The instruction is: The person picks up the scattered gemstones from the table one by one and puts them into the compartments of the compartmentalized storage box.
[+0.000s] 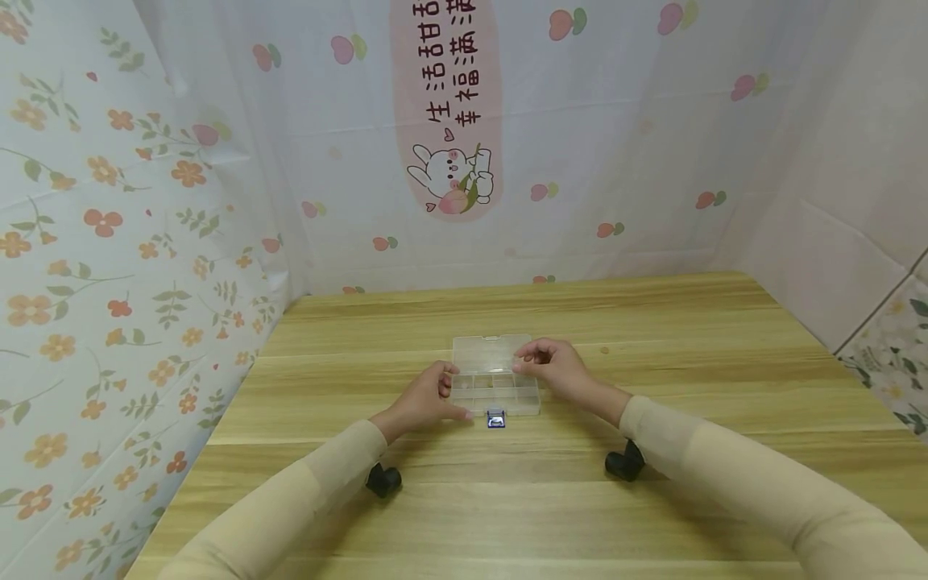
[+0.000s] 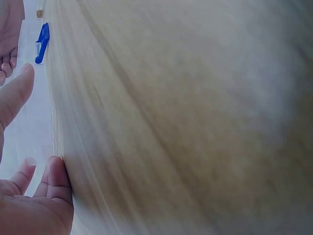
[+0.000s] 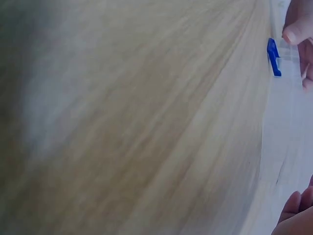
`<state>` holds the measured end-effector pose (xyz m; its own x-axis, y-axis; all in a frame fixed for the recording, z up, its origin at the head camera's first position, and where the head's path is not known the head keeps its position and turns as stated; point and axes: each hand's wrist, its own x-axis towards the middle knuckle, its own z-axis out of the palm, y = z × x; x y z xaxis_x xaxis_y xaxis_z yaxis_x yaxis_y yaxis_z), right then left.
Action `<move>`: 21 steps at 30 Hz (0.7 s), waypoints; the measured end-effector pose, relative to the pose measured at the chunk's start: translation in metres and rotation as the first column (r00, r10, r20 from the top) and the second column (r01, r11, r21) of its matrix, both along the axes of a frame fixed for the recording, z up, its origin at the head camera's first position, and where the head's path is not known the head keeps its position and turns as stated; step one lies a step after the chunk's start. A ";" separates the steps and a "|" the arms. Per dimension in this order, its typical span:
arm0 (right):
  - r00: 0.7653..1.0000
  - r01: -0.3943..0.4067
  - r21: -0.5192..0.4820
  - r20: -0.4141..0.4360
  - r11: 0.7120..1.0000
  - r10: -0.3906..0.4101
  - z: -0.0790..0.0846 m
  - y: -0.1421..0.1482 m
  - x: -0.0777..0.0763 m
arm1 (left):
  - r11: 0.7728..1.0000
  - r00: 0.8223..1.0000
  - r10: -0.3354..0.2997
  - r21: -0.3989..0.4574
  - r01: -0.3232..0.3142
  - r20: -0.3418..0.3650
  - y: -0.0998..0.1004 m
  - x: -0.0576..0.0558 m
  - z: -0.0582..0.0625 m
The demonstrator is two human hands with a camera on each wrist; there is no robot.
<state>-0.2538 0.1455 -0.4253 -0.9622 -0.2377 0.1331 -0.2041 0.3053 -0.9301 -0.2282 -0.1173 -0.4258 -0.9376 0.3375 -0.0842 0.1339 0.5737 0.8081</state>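
A clear plastic compartment box (image 1: 529, 400) lies on the table with its lid (image 1: 482, 353) raised at the back. Dividers split its inside into several compartments. A blue latch (image 1: 496, 419) sits at the middle of the front edge, also visible in both wrist views. My left hand (image 1: 428, 396) grips the box's left end, its thumb at the front corner and fingers along the side, as the left wrist view shows the hand (image 2: 41, 205) close up. At the lid's right edge, my right hand (image 1: 561, 372) pinches with thumb and curled fingers.
The wood-grain table (image 1: 507, 499) reaches back to a white patterned curtain (image 1: 616, 145). Flowered cloth (image 1: 109, 266) hangs along the left side. Black wrist mounts (image 1: 625, 462) hang beneath both sleeves. A small brown spot (image 1: 605, 350) shows on the table right of the lid.
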 end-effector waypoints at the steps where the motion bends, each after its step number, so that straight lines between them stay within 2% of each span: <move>1: 1.000 -0.003 0.009 0.000 1.000 0.003 0.000 -0.001 0.000 | 1.000 1.000 0.000 0.000 0.000 0.000 0.000 0.000 0.000; 9: 0.999 -0.024 0.109 -0.040 0.994 0.028 0.000 -0.009 0.002 | 1.000 1.000 0.003 0.004 -0.003 -0.003 0.000 -0.001 -0.001; 21: 0.993 -0.040 0.189 -0.102 0.981 0.061 -0.002 -0.013 0.001 | 1.000 1.000 0.001 0.004 -0.001 -0.002 0.000 -0.001 -0.001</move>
